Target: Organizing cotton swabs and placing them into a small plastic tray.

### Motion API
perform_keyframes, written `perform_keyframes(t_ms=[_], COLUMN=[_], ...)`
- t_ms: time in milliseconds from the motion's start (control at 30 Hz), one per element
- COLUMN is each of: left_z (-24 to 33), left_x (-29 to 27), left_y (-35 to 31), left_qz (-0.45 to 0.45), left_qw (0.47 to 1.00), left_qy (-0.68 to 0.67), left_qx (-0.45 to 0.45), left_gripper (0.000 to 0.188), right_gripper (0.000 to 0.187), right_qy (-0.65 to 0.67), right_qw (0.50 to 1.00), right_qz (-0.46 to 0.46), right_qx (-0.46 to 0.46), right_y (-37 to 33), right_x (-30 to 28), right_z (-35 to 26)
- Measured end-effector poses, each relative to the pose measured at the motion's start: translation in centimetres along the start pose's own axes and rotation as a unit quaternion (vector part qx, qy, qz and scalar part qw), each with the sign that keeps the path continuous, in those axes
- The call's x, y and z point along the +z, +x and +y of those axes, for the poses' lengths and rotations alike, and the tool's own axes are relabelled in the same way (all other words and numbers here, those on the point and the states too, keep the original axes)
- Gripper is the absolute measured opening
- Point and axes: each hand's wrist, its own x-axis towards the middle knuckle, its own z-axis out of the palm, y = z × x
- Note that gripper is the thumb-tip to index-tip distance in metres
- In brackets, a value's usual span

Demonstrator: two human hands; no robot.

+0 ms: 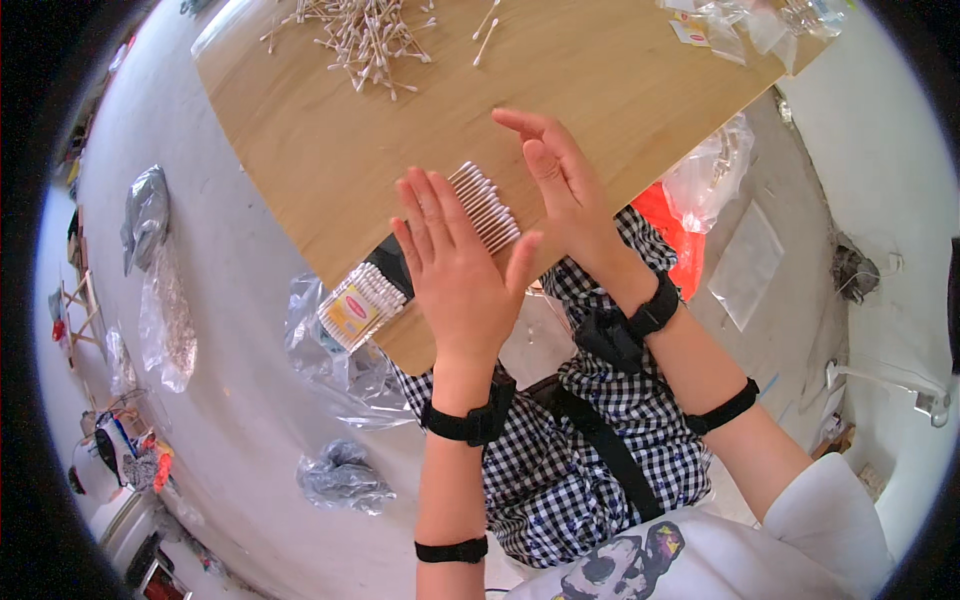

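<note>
- The left hand (pixel 460 285) is held palm down with its fingers straight, nearly together, and its thumb spread out to the right; nothing shows gripped in it.
- The right hand (pixel 570 200) is also unclenched, index finger stretched out to the left, thumb raised apart; no object shows in its grasp, though its curled-under fingers are partly hidden.
- A row of white-tipped cotton swabs (pixel 487 208) lies side by side between the 2 hands, just right of the left fingers, its near end close to the left thumb tip. Whether the left palm touches it, I cannot tell.
- A black strip (pixel 392 262) passes partly beneath the left hand, showing left of the little finger.
- Farther left and nearer the body than those fingers, a bundle of cotton swabs (pixel 380 292) bears a yellow-and-white label (pixel 352 309).
- Well beyond the left fingertips, a loose heap of cotton swabs (pixel 370 42) spreads across the wooden tabletop (pixel 290 165).
- Beyond the right fingertips lie 2 stray cotton swabs (pixel 486 43); far to their right sit clear plastic bags (pixel 765 30).
</note>
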Motion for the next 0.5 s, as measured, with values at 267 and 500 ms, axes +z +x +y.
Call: perform_keyframes(t_ms=[267,500], left_z=[0.1,-0.4], left_x=[1.3,2.1], left_y=[-0.4,-0.1], left_qz=[-0.037,-0.03], left_qw=[0.988,0.987], left_qy=[0.14,0.148], left_qx=[0.052,0.05], left_gripper=[0.097,0.099], right_gripper=[0.012,0.02], right_qy=[-0.17,-0.177], right_qw=[0.978,0.971], right_qz=[-0.049,-0.09], right_qx=[-0.115,-0.136], right_y=[-1.5,-1.3], right_x=[-2.4,-2.4], right_z=[1.2,1.9])
